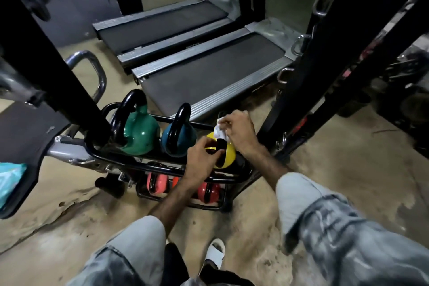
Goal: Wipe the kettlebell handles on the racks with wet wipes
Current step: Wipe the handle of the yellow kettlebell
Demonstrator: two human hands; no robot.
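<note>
A black two-tier rack (111,160) holds a green kettlebell (139,132), a blue kettlebell (183,136) and a yellow kettlebell (226,155) on its top tier, each with a black handle. My right hand (239,131) presses a crumpled white wet wipe (219,132) against the yellow kettlebell's handle. My left hand (200,160) grips the yellow kettlebell at the base of that handle. Red and pink kettlebells (206,190) sit on the lower tier, partly hidden by my left forearm.
Two treadmills (209,69) lie behind the rack. Black machine frames rise at left (58,76) and right (325,76). A teal packet (10,179) rests on a black pad at the left edge. My white sandal (216,253) is on the stained concrete floor.
</note>
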